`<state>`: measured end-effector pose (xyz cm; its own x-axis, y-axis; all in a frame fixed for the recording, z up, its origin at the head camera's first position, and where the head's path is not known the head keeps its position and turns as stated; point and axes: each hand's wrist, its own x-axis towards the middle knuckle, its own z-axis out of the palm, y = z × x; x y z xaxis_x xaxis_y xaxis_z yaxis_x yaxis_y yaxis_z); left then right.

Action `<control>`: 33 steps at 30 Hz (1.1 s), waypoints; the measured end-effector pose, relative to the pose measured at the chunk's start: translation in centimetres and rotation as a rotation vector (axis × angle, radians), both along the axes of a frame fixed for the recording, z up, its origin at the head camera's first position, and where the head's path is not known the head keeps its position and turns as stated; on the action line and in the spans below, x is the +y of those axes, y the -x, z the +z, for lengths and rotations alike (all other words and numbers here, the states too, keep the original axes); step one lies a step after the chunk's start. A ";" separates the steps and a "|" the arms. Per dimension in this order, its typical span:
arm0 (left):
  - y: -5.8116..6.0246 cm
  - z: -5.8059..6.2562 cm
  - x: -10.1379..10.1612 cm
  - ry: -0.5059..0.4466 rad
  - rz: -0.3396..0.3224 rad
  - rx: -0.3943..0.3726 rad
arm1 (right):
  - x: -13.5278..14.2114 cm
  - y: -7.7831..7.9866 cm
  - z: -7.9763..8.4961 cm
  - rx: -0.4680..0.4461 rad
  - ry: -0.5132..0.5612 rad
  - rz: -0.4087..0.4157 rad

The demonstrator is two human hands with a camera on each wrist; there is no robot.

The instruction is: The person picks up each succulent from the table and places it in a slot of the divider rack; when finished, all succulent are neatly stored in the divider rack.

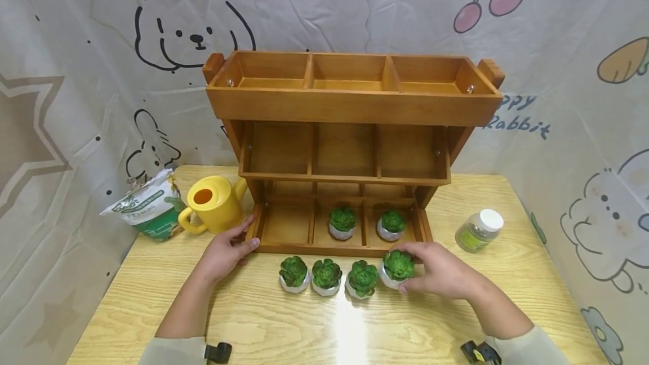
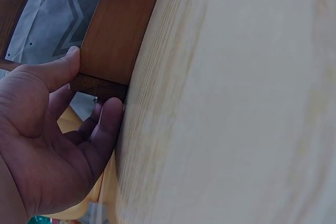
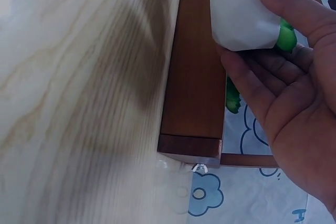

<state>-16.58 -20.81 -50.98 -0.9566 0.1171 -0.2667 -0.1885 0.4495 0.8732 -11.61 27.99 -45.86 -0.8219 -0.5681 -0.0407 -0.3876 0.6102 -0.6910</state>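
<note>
The thumb and fingers of the right hand (image 1: 437, 270) pinched one green potted plant (image 1: 398, 266) across its white pot (image 3: 244, 14), which looked raised off the table (image 1: 284, 331), just in front of the bottom tray's right compartment. The left hand (image 1: 223, 255) gripped the left front corner of the bottom tray (image 1: 324, 251), thumb on the front board and fingers round the end. A good hold, in my judgement, called for pressure on the firm pot rather than the leaves, the base level and high enough to clear the front board, the neighbouring plant not knocked, and only a light steadying grip from the left hand. Beyond the fingers, three more potted plants stood in a row on the table and two sat in the tray, one in its middle compartment and one in its right, making six in all. One wooden rack (image 1: 355, 107) bore three tiers of three compartments, nine together. Farther out were one yellow watering can (image 1: 218, 207), one bag (image 1: 149, 207) and one white-lidded jar (image 1: 479, 231).
</note>
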 end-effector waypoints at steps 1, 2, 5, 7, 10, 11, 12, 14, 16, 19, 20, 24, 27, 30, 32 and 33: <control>0.0 0.0 0.0 0.002 0.000 -0.001 | 0.0 0.0 0.1 0.004 0.004 0.001; 0.0 0.1 0.0 0.003 0.006 -0.006 | -0.1 0.1 0.2 0.009 0.005 0.002; 0.0 0.1 0.1 0.001 -0.001 -0.002 | -0.2 0.2 0.4 0.014 0.017 0.003; 0.0 0.1 0.1 0.001 0.006 -0.004 | -0.2 0.3 0.5 0.013 0.027 0.003; 0.0 0.1 0.1 0.000 0.003 -0.007 | -0.4 0.3 0.8 0.018 0.035 0.001; 0.0 0.1 0.0 0.000 0.004 -0.009 | -0.4 0.3 0.9 0.028 0.034 0.000; 0.0 0.1 0.0 -0.001 0.008 -0.012 | -0.5 0.4 0.9 0.035 0.033 -0.003; 0.0 0.1 0.0 -0.003 0.003 -0.012 | -0.7 0.4 1.1 0.055 0.028 -0.008; 0.0 0.1 0.0 -0.004 0.003 -0.011 | -0.9 0.5 1.3 0.064 0.024 -0.013; -0.1 0.0 0.0 -0.012 0.000 -0.006 | -1.1 0.6 1.5 0.063 0.027 -0.013; -0.1 0.0 0.0 -0.016 0.002 -0.004 | -1.2 0.7 1.6 0.062 0.033 -0.008; -0.1 0.0 0.0 -0.034 0.007 0.005 | -1.6 1.0 1.8 0.087 0.044 0.009; -0.2 0.1 0.1 -0.037 0.008 0.014 | -1.9 1.2 2.1 0.117 0.039 0.015; -0.2 0.1 0.2 -0.039 0.007 0.020 | -2.4 1.5 2.5 0.131 0.039 0.024; -0.2 0.1 0.1 -0.038 0.005 0.020 | -2.7 1.7 2.7 0.130 0.042 0.031; -0.2 0.1 0.1 -0.036 0.004 0.020 | -2.9 1.7 2.7 0.129 0.048 0.037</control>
<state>-16.33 -20.68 -50.91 -0.9622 0.1225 -0.2433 -0.1725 0.4172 0.8923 -13.33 25.05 -43.13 -0.7970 -0.5969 0.0922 -0.4969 0.5613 -0.6618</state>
